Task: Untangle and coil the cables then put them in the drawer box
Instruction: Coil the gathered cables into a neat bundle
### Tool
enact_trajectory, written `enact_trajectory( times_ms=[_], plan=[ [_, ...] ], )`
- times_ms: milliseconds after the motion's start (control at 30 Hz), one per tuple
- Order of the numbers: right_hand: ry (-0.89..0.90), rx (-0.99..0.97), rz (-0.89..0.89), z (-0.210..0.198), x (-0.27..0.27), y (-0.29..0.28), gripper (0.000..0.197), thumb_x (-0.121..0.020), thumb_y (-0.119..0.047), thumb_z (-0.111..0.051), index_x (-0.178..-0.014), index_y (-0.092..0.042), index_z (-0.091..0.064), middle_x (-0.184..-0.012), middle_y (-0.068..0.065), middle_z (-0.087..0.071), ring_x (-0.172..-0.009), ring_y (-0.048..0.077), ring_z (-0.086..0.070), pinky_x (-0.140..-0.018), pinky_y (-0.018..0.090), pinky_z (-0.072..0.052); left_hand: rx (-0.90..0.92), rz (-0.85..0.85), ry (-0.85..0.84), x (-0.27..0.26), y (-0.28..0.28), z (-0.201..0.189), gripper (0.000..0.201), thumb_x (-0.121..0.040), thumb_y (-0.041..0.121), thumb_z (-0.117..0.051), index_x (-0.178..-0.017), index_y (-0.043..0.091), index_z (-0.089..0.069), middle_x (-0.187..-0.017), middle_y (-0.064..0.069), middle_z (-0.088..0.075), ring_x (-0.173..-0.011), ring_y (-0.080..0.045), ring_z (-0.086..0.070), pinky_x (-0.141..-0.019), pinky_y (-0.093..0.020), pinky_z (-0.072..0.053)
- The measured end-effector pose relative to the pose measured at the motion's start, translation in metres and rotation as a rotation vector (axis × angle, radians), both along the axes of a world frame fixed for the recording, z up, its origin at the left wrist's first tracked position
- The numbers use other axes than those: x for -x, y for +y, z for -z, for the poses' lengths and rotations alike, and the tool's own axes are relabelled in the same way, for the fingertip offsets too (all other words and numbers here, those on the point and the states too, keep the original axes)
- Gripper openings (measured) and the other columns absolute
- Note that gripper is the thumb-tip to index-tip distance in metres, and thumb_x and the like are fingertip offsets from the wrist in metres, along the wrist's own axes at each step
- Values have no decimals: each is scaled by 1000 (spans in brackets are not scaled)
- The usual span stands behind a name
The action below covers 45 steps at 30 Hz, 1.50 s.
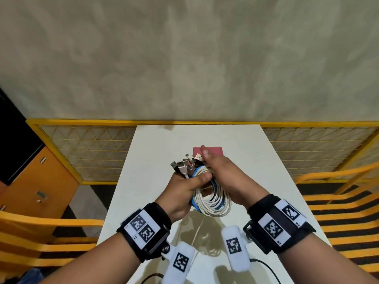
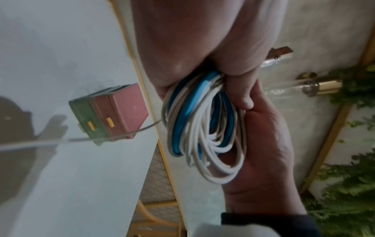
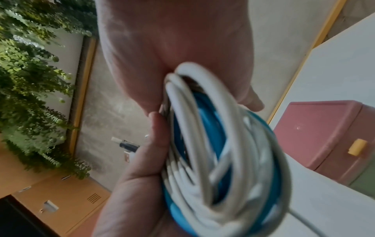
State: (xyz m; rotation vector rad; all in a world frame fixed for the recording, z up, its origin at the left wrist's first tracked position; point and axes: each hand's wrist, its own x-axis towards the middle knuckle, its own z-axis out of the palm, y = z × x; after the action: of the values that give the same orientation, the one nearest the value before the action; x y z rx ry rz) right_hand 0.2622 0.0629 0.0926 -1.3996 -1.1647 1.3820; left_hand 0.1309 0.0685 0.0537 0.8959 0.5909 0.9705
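Nearest the camera, both forearms carry black wrist straps with printed markers, and two white marker-tagged units sit below the wrists above the near edge of the white counter [image 1: 235, 160]. Above the counter's middle, held clear of its surface, both hands grip one coil [image 1: 213, 198] of white and blue cables. The left hand [image 1: 184, 191] is closed on the coil's left side, thumb pressed across the strands on top, fingers curled underneath. The right hand [image 1: 227, 177] is closed on the coil's right side, fingers wrapped over the far arc; its thumb position is hidden in the head view. The coil thus lies between the two hands, its loops hanging toward the person. The left wrist view shows the coil [image 2: 202, 128] pinched at its top by the left hand [image 2: 202, 48], with the right hand [image 2: 263, 152] cupping its far side. The right wrist view shows the coil [image 3: 219, 160] clamped between the right hand [image 3: 172, 48] above and the left hand [image 3: 138, 184] below. A cluster of plugs [image 1: 187, 163] fans out of the left hand's upper side, pointing away from the person. Just beyond the hands, the pink and green drawer box [image 1: 213, 150] stands on the counter, partly hidden by the right fingers; its drawers appear closed. Farther off, a yellow-framed mesh fence [image 1: 86, 152] runs behind the counter, with an orange cabinet [image 1: 39, 181] at far left.
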Motion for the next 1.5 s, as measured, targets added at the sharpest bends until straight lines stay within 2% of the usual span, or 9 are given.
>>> enact_trajectory(
  times_ms=[100,267,500,767,933,1100,1233,1366,1500],
  plan=[
    [-84,-93,27,5,-1,-4,52,-93,-57,-47,-132,-24,-60,-131,0,-65,-121,17,-61,-107,47,-45,36,-8,-20,-1,0,1,35,-78,0,-68,-113,1,-68,-106,-22,-71,-101,-37,-67,-92,-50,-55],
    [-315,-234,175,12,6,-7,62,-89,-59,-49,-140,-24,-50,-131,-8,-59,-120,9,-57,-106,36,-44,-58,-59,19,3,0,0,41,-81,-7,-62,-123,-4,-61,-118,-24,-69,-109,-34,-68,-92,-42,-55],
    [-99,-238,223,9,12,-17,32,-91,-43,-62,-79,-14,-69,-70,1,-71,-64,11,-64,-64,32,-51,-71,-55,38,6,-3,-1,40,-77,-5,-65,-117,-1,-64,-112,-22,-70,-104,-33,-68,-93,-45,-55],
    [-131,-150,57,27,10,-19,80,-68,-91,-42,-125,-39,-60,-137,-11,-58,-131,12,-51,-115,50,-31,89,129,44,19,-2,3,34,-79,-1,-67,-113,3,-69,-108,-21,-72,-100,-34,-70,-89,-48,-56],
    [-262,-109,-59,18,6,-18,63,-66,-97,-21,-126,-80,-21,-160,-23,-19,-150,4,-15,-120,53,-12,79,125,76,20,-4,5,38,-83,5,-66,-120,1,-64,-112,-22,-70,-105,-38,-67,-93,-53,-53],
    [-35,-130,59,7,2,-18,76,-78,-86,-29,-147,-58,-17,-145,-26,-38,-135,1,-37,-113,35,-31,124,48,11,15,0,-1,33,-82,10,-67,-115,13,-69,-99,-9,-74,-86,-25,-71,-69,-38,-58],
    [5,-105,440,8,-3,-27,44,-98,-58,-34,-122,-27,-55,-105,-5,-65,-95,12,-62,-85,35,-47,251,-142,-85,22,23,-16,18,-80,13,-65,-92,16,-78,-101,-12,-74,-96,-27,-69,-82,-47,-56],
    [47,97,286,32,-2,-53,32,-100,-31,-46,-84,-10,-63,-69,9,-62,-58,20,-54,-54,29,-37,344,-308,-172,30,41,-33,12,-95,11,-56,-102,13,-66,-99,-9,-72,-89,-21,-69,-58,-31,-61],
    [-234,7,160,64,6,-66,10,-93,-18,-56,-91,-23,-64,-74,3,-64,-66,19,-57,-62,28,-43,312,-323,-286,31,45,-46,17,-101,15,-49,-95,13,-64,-73,-3,-77,-67,-15,-76,-50,-27,-58]
  ],
)
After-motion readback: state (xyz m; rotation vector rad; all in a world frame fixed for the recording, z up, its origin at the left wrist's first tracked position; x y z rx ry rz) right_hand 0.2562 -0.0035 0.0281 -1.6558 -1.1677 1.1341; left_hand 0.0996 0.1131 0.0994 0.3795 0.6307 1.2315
